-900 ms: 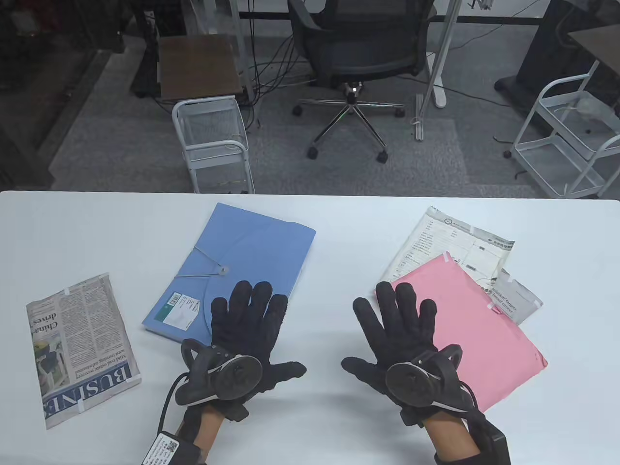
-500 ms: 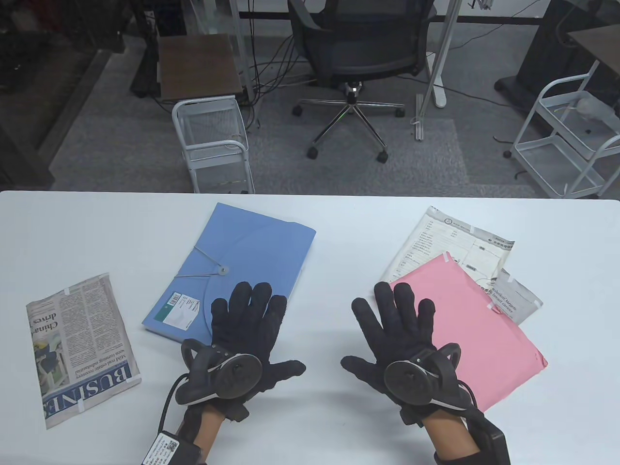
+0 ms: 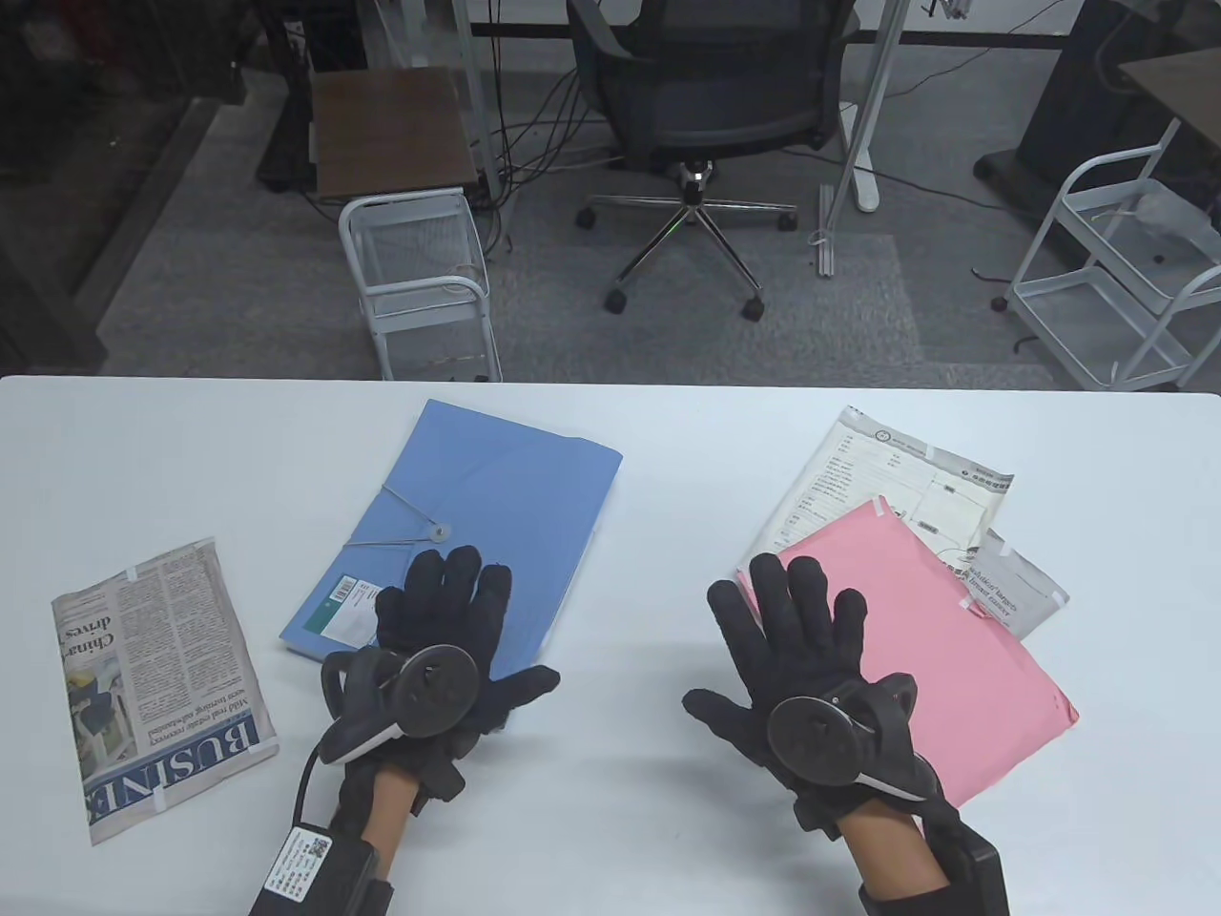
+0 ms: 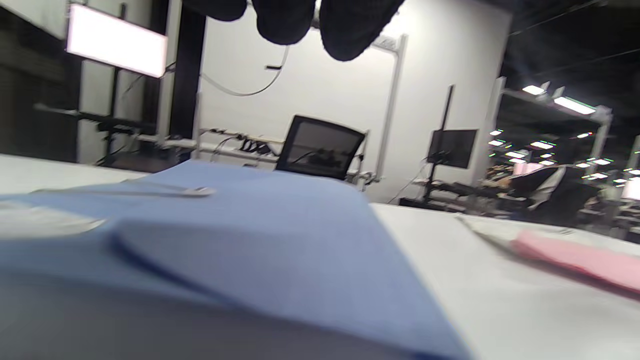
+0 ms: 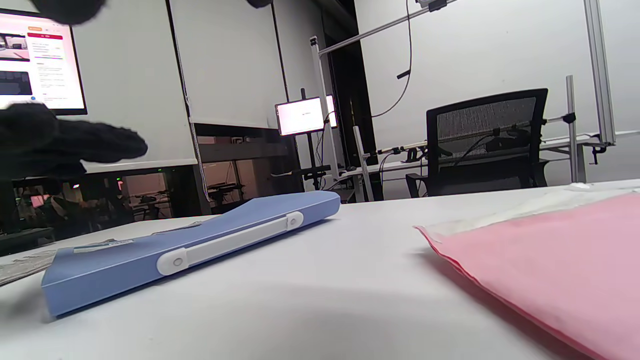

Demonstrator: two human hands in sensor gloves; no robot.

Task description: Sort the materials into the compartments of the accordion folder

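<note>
A blue accordion folder lies closed on the white table, its elastic cord looped on a button. It also shows in the left wrist view and the right wrist view. My left hand is open, fingers spread, over the folder's near end. My right hand is open over the table at the near left corner of a pink envelope, which lies on white printed papers. A folded newspaper lies at the left.
A small printed packet sticks out from under the pink envelope on the right. Beyond the table's far edge stand an office chair and white wire carts.
My left hand has moved left and forward, from the table beside the folder onto its near end. My right hand has shifted slightly right and forward.
</note>
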